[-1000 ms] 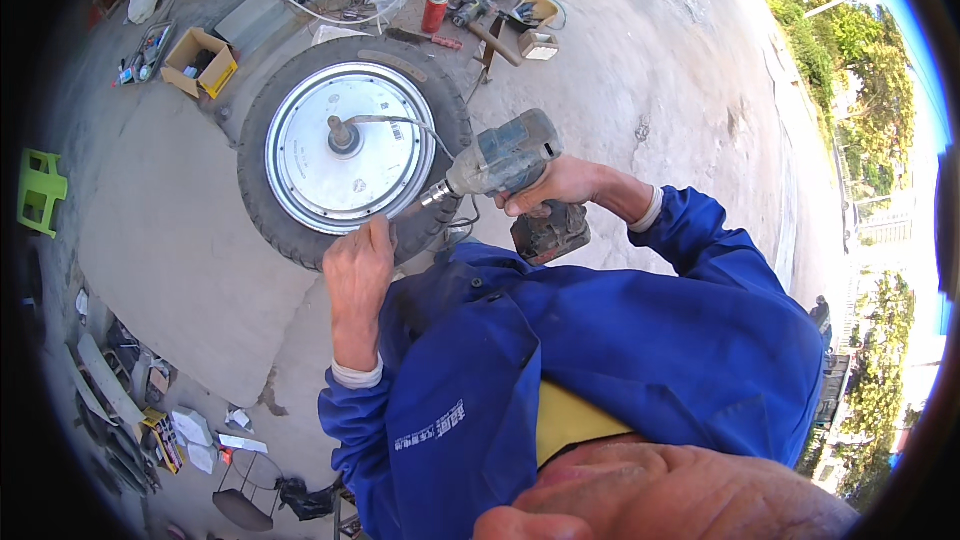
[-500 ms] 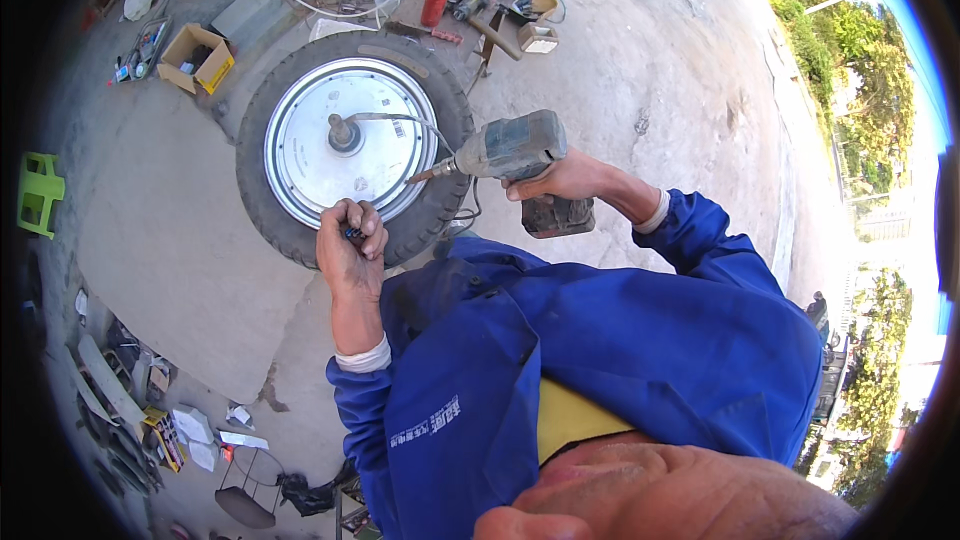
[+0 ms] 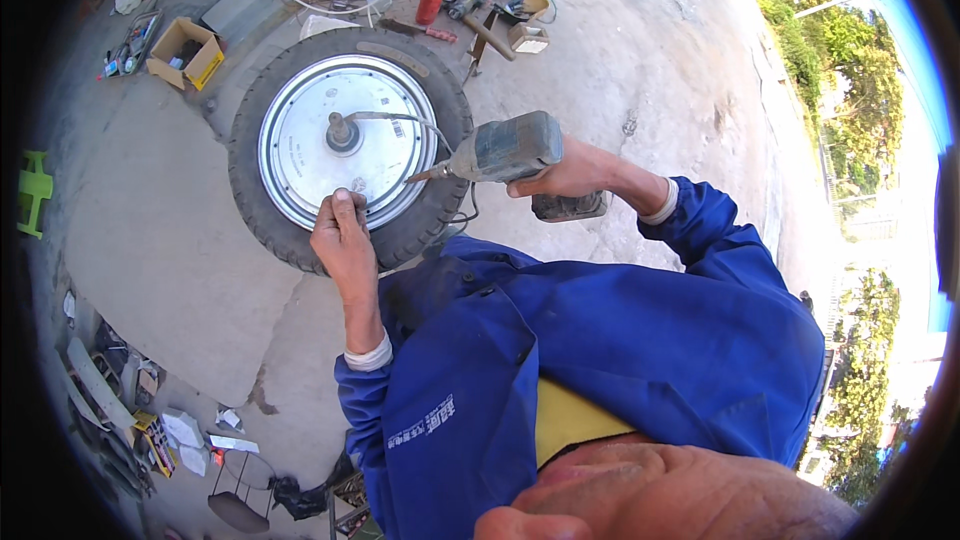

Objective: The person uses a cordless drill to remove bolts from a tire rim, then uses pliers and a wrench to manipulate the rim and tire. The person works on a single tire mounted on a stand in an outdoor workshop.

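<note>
The left hand [image 3: 343, 240] rests on the near rim of a wheel [image 3: 350, 145] lying flat on the concrete ground [image 3: 150, 240], its fingers drawn together and pinched at the edge of the silver hub plate, apparently on a small fastener too small to make out. Just to the right of those fingertips, the right hand [image 3: 565, 172] is clamped around the grip of a grey cordless driver [image 3: 505, 150], whose bit slants down and left toward the hub plate, its tip a short way beyond and right of the left fingertips. The step in hand looks like working the screws around the hub cover: the left fingers steady the spot while the driver is brought to it. The next move would call for seating the bit squarely in a screw head and keeping the left fingers clear of the spinning tip. Beyond the fingers, a cable [image 3: 400, 120] curls from the central axle. Farther off lie a cardboard box [image 3: 182, 50], a red spray can [image 3: 430, 2] and scattered tools.
</note>
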`<state>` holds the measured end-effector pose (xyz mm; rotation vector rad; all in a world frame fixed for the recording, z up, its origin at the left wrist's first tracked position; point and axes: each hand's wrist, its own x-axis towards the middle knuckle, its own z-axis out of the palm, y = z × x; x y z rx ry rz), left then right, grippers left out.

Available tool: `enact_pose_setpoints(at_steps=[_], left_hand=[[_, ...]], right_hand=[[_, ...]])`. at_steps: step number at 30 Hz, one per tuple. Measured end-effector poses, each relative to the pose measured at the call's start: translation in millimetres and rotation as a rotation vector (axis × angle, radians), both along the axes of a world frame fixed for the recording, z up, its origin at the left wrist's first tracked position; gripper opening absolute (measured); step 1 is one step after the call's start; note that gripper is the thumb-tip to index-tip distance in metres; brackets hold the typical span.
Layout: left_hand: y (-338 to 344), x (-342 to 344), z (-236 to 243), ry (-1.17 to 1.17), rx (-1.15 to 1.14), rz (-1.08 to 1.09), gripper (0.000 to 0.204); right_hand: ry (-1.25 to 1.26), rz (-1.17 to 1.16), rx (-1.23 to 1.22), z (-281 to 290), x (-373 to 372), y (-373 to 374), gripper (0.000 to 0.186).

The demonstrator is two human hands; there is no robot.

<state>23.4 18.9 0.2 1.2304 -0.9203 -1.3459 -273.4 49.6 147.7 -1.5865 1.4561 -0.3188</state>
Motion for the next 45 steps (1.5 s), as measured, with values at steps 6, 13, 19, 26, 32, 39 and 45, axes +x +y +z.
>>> enact_pose_setpoints(at_steps=[6,13,19,26,32,39,45], left_hand=[[0,-5,-8,-0.115,-0.071,0.009,0.032],[1,-4,-2,-0.219,-0.154,0.003,0.030],[8,-10,-1,-0.828,-0.365,-0.034,0.018],[6,11,-8,-1.023,-0.542,-0.121,0.030],[7,15,0,-1.026,-0.514,-0.181,0.037],[8,9,3,-1.064,-0.556,-0.192,0.036],[12,-2,2,-1.172,-0.580,-0.176,0.031]], right_hand=[[0.532,0.337,-0.089,58,41,-49,0.028],[0.648,0.636,-0.100,65,70,-110,0.029],[0.506,0.525,-0.072,58,70,-94,0.036],[0.567,0.548,-0.053,61,95,-84,0.029],[0.695,0.650,-0.036,74,112,-92,0.036],[0.651,0.605,-0.100,69,101,-87,0.032],[0.632,0.511,-0.054,78,99,-83,0.044]])
